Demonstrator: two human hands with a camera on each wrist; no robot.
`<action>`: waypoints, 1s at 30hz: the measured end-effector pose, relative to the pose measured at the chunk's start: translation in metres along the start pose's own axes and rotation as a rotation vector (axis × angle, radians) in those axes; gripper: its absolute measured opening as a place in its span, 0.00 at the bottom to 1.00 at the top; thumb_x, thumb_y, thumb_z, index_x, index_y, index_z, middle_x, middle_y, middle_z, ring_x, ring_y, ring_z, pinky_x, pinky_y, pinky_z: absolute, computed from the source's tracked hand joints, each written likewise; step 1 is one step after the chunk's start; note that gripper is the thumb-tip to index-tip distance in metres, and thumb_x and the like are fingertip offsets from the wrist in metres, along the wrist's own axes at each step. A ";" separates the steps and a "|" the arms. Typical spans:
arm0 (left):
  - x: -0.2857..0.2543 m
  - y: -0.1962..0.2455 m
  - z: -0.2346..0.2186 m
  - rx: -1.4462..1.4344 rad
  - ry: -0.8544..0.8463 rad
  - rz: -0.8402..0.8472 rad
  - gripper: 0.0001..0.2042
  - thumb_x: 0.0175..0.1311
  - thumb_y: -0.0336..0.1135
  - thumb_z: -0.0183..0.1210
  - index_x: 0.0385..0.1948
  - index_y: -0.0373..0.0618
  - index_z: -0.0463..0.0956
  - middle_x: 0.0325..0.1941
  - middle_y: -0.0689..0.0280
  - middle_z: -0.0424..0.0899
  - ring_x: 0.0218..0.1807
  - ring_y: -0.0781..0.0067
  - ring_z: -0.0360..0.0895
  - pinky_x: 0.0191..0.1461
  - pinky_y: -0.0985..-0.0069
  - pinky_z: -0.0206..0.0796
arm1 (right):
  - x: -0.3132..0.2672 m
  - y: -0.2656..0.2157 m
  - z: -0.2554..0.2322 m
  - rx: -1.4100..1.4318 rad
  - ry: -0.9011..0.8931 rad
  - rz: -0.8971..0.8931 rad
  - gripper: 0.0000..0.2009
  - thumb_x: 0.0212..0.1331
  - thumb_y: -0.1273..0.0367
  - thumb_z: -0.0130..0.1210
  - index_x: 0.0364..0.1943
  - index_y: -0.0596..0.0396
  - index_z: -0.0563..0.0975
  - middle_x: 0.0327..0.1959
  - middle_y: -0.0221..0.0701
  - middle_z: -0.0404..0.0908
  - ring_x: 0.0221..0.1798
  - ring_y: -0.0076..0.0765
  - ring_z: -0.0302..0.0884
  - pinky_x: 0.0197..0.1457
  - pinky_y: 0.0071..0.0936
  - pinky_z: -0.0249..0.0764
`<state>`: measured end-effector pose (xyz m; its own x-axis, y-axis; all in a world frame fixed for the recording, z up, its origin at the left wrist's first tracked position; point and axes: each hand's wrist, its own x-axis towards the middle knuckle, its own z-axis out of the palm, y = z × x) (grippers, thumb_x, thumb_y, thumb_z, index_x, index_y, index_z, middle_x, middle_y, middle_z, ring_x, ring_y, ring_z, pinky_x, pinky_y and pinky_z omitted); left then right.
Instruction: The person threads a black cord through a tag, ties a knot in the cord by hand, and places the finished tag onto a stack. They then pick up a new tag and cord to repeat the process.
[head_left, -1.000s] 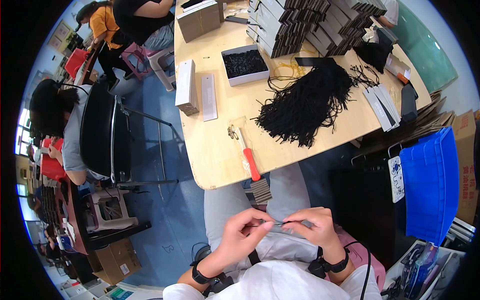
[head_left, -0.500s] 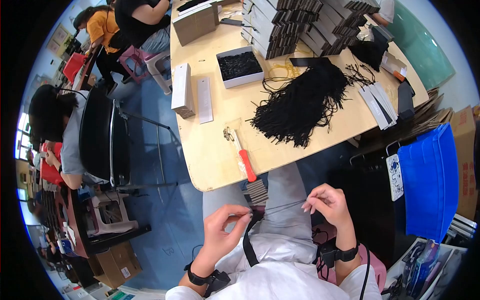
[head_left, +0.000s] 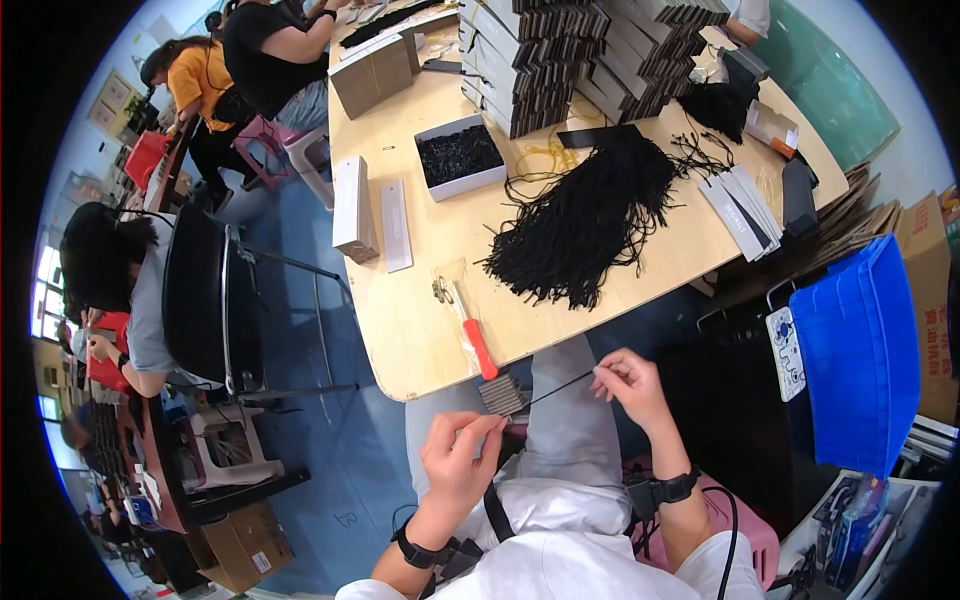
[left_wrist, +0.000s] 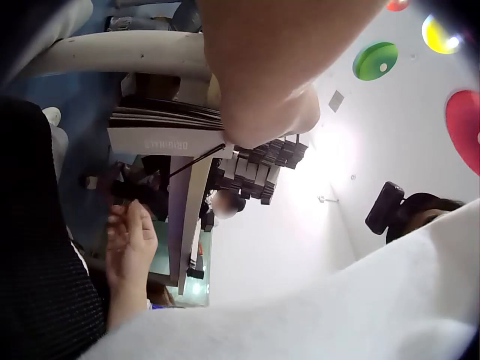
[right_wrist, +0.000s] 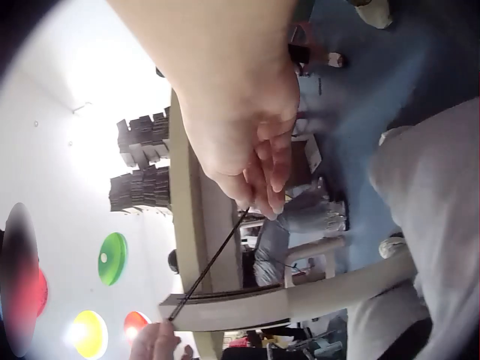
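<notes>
A thin black cord (head_left: 562,388) runs in a straight line between my two hands, slanting up to the right. Thumb and fingers of my left hand (head_left: 456,466) pinch its lower end, beside a stack of grey cards (head_left: 503,396) held between my thighs. The other end is pinched by my right hand (head_left: 636,388), higher and over the right thigh. From the left wrist, the cord (left_wrist: 196,160) passes close to the printed cards (left_wrist: 166,140). In the right wrist view the cord (right_wrist: 210,264) stretches from the right fingertips down to the left hand (right_wrist: 157,341).
On the table (head_left: 420,350) lie a red-handled tool (head_left: 478,348), a heap of black cords (head_left: 590,220), a white box of black pieces (head_left: 460,158) and tall card stacks (head_left: 530,70). A blue bin (head_left: 860,360) stands to the right. Other people sit at the left.
My hands were close together over my lap, then drew apart with the cord stretched between them. Now they are farther forward, with the left one beside the card stack.
</notes>
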<state>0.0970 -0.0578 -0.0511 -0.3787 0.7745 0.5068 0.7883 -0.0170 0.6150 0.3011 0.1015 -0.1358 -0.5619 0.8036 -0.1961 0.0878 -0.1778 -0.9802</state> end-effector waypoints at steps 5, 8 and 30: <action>-0.002 -0.006 -0.002 0.057 0.029 0.101 0.15 0.38 0.19 0.65 0.31 0.47 0.82 0.32 0.68 0.79 0.32 0.67 0.73 0.33 0.73 0.66 | -0.013 0.028 0.009 -0.174 -0.104 0.064 0.05 0.58 0.72 0.58 0.33 0.62 0.78 0.28 0.31 0.82 0.27 0.23 0.79 0.29 0.20 0.72; -0.006 -0.005 -0.004 0.112 0.010 0.112 0.20 0.36 0.18 0.64 0.35 0.49 0.84 0.34 0.68 0.80 0.34 0.67 0.73 0.34 0.74 0.66 | -0.024 0.023 0.012 -0.367 -0.210 0.034 0.06 0.55 0.71 0.60 0.33 0.60 0.80 0.31 0.31 0.82 0.29 0.25 0.79 0.31 0.21 0.72; -0.027 0.004 0.015 -0.213 -0.080 -0.288 0.08 0.49 0.18 0.62 0.30 0.40 0.76 0.32 0.60 0.76 0.34 0.64 0.73 0.39 0.74 0.64 | -0.046 0.017 0.015 -0.335 -0.266 -0.015 0.05 0.52 0.72 0.62 0.30 0.59 0.81 0.29 0.29 0.81 0.28 0.23 0.76 0.30 0.20 0.70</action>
<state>0.1175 -0.0688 -0.0714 -0.5246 0.8137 0.2505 0.5329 0.0843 0.8420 0.3162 0.0536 -0.1428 -0.7542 0.6220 -0.2106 0.3156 0.0620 -0.9469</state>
